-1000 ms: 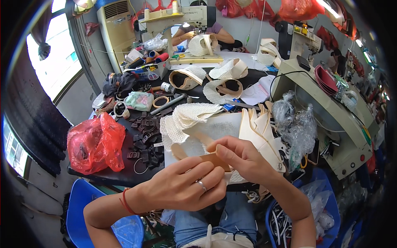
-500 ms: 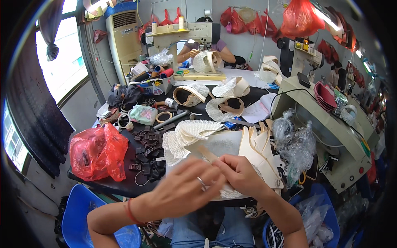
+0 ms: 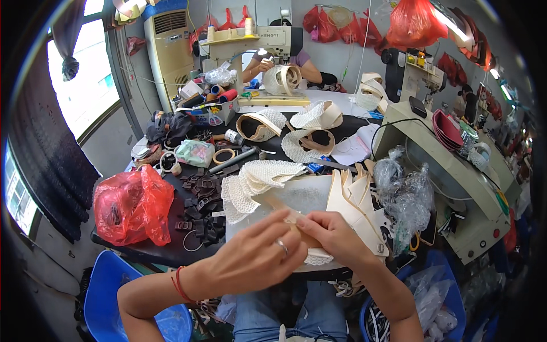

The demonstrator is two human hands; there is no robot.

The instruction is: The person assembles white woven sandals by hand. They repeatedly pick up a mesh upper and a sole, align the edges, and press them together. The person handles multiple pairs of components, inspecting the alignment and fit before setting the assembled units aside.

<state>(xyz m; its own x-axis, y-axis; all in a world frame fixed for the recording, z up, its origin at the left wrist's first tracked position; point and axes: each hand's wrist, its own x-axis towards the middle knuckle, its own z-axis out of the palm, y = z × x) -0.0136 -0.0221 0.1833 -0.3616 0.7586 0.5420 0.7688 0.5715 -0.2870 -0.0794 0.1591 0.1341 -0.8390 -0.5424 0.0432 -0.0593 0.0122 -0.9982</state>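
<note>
Head view: blue bins (image 3: 102,290) flank the jeans (image 3: 322,305). Left hand (image 3: 259,251) half-curled, fingertips at a tan strip (image 3: 276,203); cannot tell whether it grips. Right hand (image 3: 333,235) nearly closed, thumb and fingers pinching the strip, which is above a pale board (image 3: 307,195). Mesh pieces (image 3: 263,178) lie at the board's left, cream pieces (image 3: 348,196) at its right. Dark buckles (image 3: 208,195) lie between board and red bag (image 3: 134,205). Beyond: hammer (image 3: 235,160), then a co-worker's hand (image 3: 265,66) near a sewing machine (image 3: 245,36).
</note>
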